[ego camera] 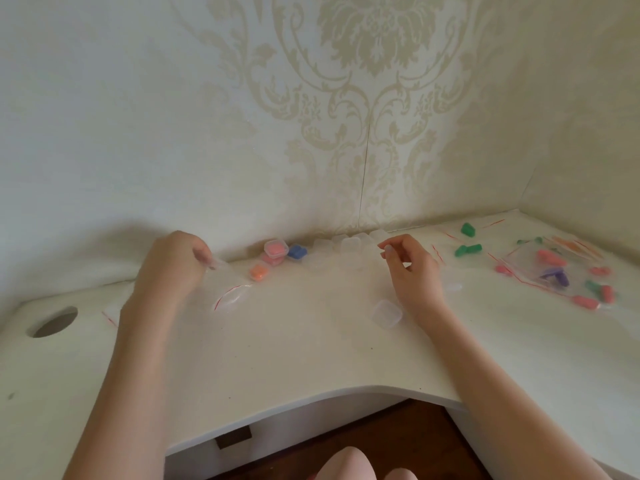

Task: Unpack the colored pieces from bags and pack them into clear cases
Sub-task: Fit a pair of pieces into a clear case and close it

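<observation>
My left hand (173,263) pinches the corner of an empty clear zip bag (230,292) with a red seal line, which hangs down to the white desk. My right hand (412,268) hovers over the desk with fingers loosely curled and nothing visible in them. An empty clear case (387,313) lies just left of my right wrist. Filled cases stand by the wall: pink (276,251), orange (258,271) and blue (297,252). A row of empty clear cases (349,249) sits beside them. Bags with pink, purple and green pieces (554,275) lie at the right.
Loose green pieces (468,249) lie on the right part of the desk (277,341). A round cable hole (55,322) sits at the desk's left end. Patterned wallpaper rises directly behind. The desk's front edge curves inward above a dark floor.
</observation>
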Motion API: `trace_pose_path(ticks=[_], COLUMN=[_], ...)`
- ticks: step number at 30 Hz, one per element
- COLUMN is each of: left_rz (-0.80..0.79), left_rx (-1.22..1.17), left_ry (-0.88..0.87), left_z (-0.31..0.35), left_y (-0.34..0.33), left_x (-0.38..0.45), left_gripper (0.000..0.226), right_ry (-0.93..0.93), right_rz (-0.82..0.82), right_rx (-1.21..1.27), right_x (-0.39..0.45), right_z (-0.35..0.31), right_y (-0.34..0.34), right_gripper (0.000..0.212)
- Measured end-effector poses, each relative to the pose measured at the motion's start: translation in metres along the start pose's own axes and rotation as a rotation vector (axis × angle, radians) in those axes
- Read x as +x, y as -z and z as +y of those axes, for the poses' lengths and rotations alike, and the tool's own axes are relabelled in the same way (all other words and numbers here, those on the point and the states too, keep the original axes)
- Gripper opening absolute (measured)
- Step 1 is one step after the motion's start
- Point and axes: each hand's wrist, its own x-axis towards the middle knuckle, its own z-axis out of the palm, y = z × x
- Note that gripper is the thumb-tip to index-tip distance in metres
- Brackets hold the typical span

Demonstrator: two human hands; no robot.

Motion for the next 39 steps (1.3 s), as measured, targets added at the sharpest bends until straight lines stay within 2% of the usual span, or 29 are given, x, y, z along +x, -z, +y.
trace_pose_path(ticks=[3,5,7,9,11,14,16,20,23,27,32,35,39], left_rz=[0.029,-0.124,-0.373,-0.546,-0.551,-0.474,-0.476,-0.415,-0.226,-0.219,-0.13,-0.252,-0.61], left_rx=[0.052,0.134,0.158,0.243,0.346,0.391,0.416,0.457,0.429,0.267,0.072,0.044,0.183], left_ry=[-0.049,0.004,0.169,0.183,0.135,0.063,0.023,-0.025,-0.127,-0.218,-0.375,-0.586,-0.945], left_z=[-0.004,-0.003,0.001,0.002,-0.003,-0.005,-0.007,-0.01,-0.003,0.015,0.056,0.098,0.15], left_y=[0.011,0.015,0.018,0.014,0.0,-0.015,-0.02,-0.018,-0.012,0.002,-0.007,-0.037,-0.091], left_x=[-0.022,-0.04,-0.057,-0.068,-0.07,-0.059,-0.051,-0.046,-0.048,-0.045,-0.046,-0.058,-0.088], left_gripper=[0.038,0.035,0.031,0.05,0.063,0.057,0.056,0.066,0.075,0.096,0.092,0.089,0.074], right_ry=[-0.005,-0.012,-0.017,-0.015,-0.011,-0.019,-0.025,-0.032,-0.033,-0.03,-0.062,-0.105,-0.13], right_rz=[-0.011,-0.022,-0.031,-0.037,-0.038,-0.042,-0.043,-0.04,-0.031,0.042,0.175,0.29,0.401], right_rx=[-0.017,-0.027,-0.034,-0.037,-0.042,-0.056,-0.063,-0.054,-0.045,0.012,0.095,0.124,-0.061], right_x=[0.001,0.001,0.001,0.0,0.0,0.0,0.0,0.0,0.0,0.001,0.003,0.014,0.022], right_z=[0.002,0.004,0.005,0.006,0.006,0.006,0.006,0.007,0.006,0.004,0.003,0.009,0.02], right_y=[0.001,0.001,0.001,0.001,0.002,0.002,0.003,0.004,0.005,0.007,0.018,0.044,0.107], right_gripper=[0.015,0.016,0.017,0.018,0.018,0.018,0.018,0.019,0.02,0.019,0.02,0.021,0.024])
